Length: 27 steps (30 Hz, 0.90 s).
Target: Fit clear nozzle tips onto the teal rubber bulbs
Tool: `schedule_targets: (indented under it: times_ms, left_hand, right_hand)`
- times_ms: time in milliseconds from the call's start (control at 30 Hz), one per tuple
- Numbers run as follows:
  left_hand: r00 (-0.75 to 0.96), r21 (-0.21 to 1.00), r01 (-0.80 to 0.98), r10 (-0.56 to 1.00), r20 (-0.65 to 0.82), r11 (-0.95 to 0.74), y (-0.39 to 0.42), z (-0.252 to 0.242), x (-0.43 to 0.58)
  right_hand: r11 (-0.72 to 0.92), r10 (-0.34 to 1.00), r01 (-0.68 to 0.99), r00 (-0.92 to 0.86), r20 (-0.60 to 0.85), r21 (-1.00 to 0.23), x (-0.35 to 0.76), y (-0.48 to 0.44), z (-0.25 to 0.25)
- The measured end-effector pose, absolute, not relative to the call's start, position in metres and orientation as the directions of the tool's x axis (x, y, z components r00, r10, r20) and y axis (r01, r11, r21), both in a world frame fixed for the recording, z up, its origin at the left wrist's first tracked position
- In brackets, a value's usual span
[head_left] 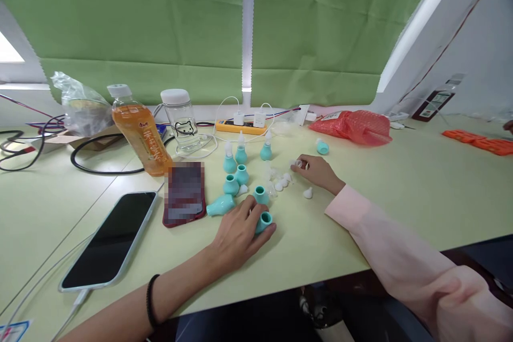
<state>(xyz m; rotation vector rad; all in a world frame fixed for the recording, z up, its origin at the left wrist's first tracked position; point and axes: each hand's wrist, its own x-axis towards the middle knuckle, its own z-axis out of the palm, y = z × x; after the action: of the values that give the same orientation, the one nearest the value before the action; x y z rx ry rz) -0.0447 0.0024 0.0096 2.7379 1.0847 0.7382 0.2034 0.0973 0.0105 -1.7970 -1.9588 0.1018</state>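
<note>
My left hand (240, 230) is closed round a teal squeeze bulb (265, 220), whose open neck faces up near the table's front. Just behind it stands another open bulb (261, 194). A bulb lying on its side (221, 205) is left of my knuckles. My right hand (316, 171) pinches a small clear tip (296, 163) over a pile of small white and clear pieces (282, 180). One white piece (308, 193) lies apart, nearer the front. Several teal bulbs stand behind, some with clear tips fitted (241, 150), others open (231, 185).
To the left are a phone on a cable (110, 240), a red-cased phone (184, 192), a tilted orange drink bottle (140, 136) and a clear jar (180, 120). Behind are a yellow power strip (240, 126) and a red bubble-wrap bag (352, 127). Orange strips (476, 141) lie far right.
</note>
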Motion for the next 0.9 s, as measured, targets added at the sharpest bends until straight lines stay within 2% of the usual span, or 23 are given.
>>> schedule_targets:
  times_ms: [100, 267, 400, 500, 567, 633, 767, 900]
  left_hand:
    - [0.616, 0.255, 0.563, 0.605, 0.504, -0.786, 0.004, 0.005, -0.045]
    - [0.584, 0.200, 0.443, 0.451, 0.675, -0.874, 0.007, 0.001, -0.044]
    - [0.598, 0.144, 0.465, 0.429, 0.676, -0.874, 0.009, 0.001, -0.043]
    - [0.591, 0.172, 0.527, 0.504, 0.630, -0.832, 0.009, 0.001, -0.043]
    - [0.590, 0.200, 0.546, 0.542, 0.598, -0.814, 0.008, 0.000, -0.043]
    - [0.601, 0.211, 0.542, 0.551, 0.579, -0.814, 0.008, 0.000, -0.043]
    - [0.600, 0.222, 0.530, 0.547, 0.584, -0.818, 0.008, -0.001, -0.044]
    - [0.597, 0.235, 0.504, 0.532, 0.601, -0.831, 0.007, 0.002, -0.044]
  right_hand:
    - [0.153, 0.969, 0.925, -0.071, 0.238, -0.347, 0.205, 0.102, 0.004]
    - [0.183, 0.968, 0.917, -0.106, 0.227, -0.354, 0.201, 0.100, 0.002]
    - [0.253, 0.934, 0.886, -0.118, 0.338, -0.390, 0.198, 0.096, 0.004]
    - [0.369, 0.872, 0.879, -0.215, 0.439, -0.301, 0.193, 0.097, 0.013]
    - [0.425, 0.867, 0.876, -0.322, 0.381, -0.226, 0.188, 0.103, 0.023]
    - [0.440, 0.886, 0.873, -0.385, 0.258, -0.210, 0.181, 0.112, 0.034]
    - [0.359, 0.932, 0.899, -0.358, 0.049, -0.251, 0.163, 0.133, 0.045]
    - [0.293, 0.947, 0.918, -0.318, -0.053, -0.268, 0.147, 0.143, 0.040]
